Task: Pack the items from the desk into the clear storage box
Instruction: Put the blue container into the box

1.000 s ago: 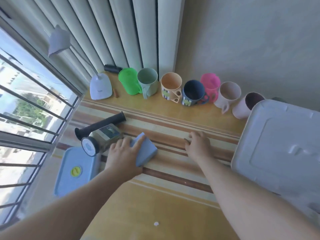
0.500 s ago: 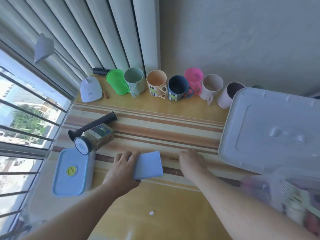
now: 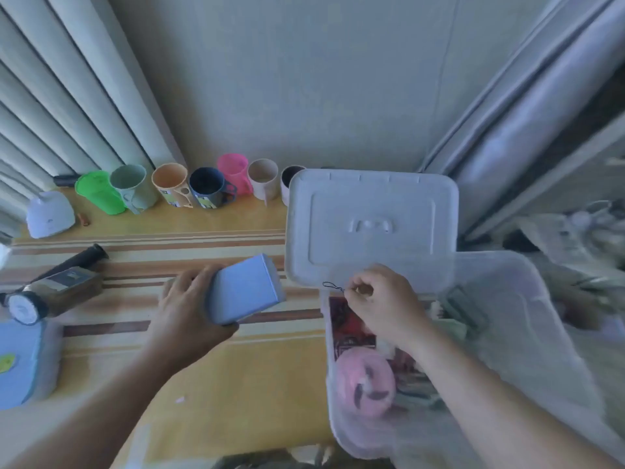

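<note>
My left hand [image 3: 184, 309] grips a light blue rectangular box [image 3: 244, 288] and holds it tilted above the striped desk mat, just left of the clear storage box [image 3: 527, 333]. My right hand [image 3: 385, 299] hovers over the storage box's near left corner, its fingers pinched on a small item with a thin black cord loop [image 3: 333, 286]. Inside the storage box lie a pink round object [image 3: 367, 384], a red printed pack and greenish items. The box's white lid [image 3: 372, 225] rests on the desk behind it.
A row of several coloured mugs [image 3: 206, 187] lines the wall. On the left are a white lamp base [image 3: 50, 214], a black handle [image 3: 76, 260], a brown box with a round dial [image 3: 54, 292] and a blue lidded container [image 3: 20, 363]. Curtains hang left and right.
Both hands lifted off the mat and moved right. The left hand picked up the blue box; the right hand carried the small corded item over the storage box. The camera swung right.
</note>
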`<state>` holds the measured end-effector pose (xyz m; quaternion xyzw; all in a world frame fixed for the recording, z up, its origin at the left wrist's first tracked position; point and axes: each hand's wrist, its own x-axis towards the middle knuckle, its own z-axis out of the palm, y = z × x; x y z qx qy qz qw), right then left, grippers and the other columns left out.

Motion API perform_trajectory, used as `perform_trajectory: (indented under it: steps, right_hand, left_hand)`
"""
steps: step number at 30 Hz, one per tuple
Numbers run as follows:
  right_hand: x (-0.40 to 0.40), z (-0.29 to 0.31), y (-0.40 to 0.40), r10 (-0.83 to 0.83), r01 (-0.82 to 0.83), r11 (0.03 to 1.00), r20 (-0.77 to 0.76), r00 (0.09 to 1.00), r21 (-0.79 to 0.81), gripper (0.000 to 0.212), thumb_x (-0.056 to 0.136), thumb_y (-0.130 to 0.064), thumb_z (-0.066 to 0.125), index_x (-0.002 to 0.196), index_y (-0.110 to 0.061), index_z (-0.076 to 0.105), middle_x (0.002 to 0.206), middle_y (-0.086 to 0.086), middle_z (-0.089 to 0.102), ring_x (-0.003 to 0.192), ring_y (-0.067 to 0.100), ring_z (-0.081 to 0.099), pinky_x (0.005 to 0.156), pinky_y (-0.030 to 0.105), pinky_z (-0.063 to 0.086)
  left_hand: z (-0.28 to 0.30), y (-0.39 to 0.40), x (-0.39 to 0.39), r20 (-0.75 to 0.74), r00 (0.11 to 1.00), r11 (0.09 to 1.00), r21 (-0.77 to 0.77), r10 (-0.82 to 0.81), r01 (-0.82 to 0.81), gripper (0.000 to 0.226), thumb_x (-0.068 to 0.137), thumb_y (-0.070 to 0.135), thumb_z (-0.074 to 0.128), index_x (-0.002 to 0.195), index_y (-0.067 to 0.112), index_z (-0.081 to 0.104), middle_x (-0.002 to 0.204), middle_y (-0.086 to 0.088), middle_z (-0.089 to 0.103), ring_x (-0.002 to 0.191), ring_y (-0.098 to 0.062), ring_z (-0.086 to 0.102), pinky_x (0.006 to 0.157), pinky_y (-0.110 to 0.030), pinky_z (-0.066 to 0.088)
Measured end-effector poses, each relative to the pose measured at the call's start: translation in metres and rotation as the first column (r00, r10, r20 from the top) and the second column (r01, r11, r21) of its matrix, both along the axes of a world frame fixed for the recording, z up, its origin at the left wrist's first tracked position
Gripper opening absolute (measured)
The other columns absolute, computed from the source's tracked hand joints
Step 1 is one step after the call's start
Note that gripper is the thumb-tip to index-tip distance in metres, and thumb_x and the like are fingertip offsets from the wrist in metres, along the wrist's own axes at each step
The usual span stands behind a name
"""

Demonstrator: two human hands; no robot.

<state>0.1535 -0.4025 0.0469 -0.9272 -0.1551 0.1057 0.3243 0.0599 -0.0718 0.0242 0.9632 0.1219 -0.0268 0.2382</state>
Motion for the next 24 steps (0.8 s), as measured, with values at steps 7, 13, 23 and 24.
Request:
perform_trajectory:
  steps: [7, 13, 23, 24]
  right_hand:
    - [-0.048, -0.051, -0.175, -0.062, 0.046, 0.972, -0.063, 0.996, -0.231, 0.010, 0.087, -0.032, 0.066, 0.079, -0.028, 0.070, 0.084, -0.017, 0.051, 0.086, 0.016, 0.060, 0.072, 0.030, 0.046]
    - [-0.052, -0.017, -0.216, -0.098, 0.094, 0.994, -0.070, 0.993, -0.059, 0.063, 0.088, -0.046, 0.077, 0.145, -0.039, 0.052, 0.120, -0.024, 0.050, 0.106, -0.004, 0.053, 0.087, 0.021, 0.043]
    - [-0.050, -0.014, -0.217, 0.234, -0.239, 0.958, -0.054, 0.971, -0.159, 0.106, 0.069, -0.048, 0.084, 0.155, -0.038, 0.023, 0.148, -0.012, 0.032, 0.138, 0.017, 0.034, 0.114, 0.034, 0.036]
    - [-0.050, -0.017, -0.218, 0.233, -0.239, 0.958, -0.054, 0.971, -0.157, 0.104, 0.069, -0.046, 0.083, 0.154, -0.036, 0.025, 0.144, -0.012, 0.033, 0.135, 0.016, 0.036, 0.113, 0.034, 0.038]
  left_hand:
    - [0.046, -0.159, 0.024, 0.155, 0.962, 0.972, -0.031, -0.224, 0.232, 0.103, 0.055, 0.062, 0.077, 0.147, 0.034, 0.041, 0.127, 0.006, 0.050, 0.117, -0.028, 0.045, 0.101, -0.046, 0.042]
    - [0.043, -0.248, 0.032, 0.139, 0.895, 0.905, 0.053, -0.425, 0.421, 0.102, 0.057, 0.059, 0.080, 0.148, 0.038, 0.041, 0.128, 0.009, 0.051, 0.120, -0.026, 0.045, 0.094, -0.045, 0.052]
    - [0.016, -0.300, 0.019, -0.018, 0.846, 0.845, 0.043, -0.532, 0.532, 0.101, 0.058, 0.065, 0.068, 0.151, 0.042, 0.036, 0.129, 0.009, 0.049, 0.119, -0.025, 0.045, 0.100, -0.042, 0.048]
    - [0.010, -0.300, 0.016, -0.019, 0.850, 0.849, 0.035, -0.527, 0.527, 0.102, 0.061, 0.064, 0.070, 0.153, 0.043, 0.032, 0.132, 0.009, 0.046, 0.122, -0.025, 0.044, 0.101, -0.044, 0.048]
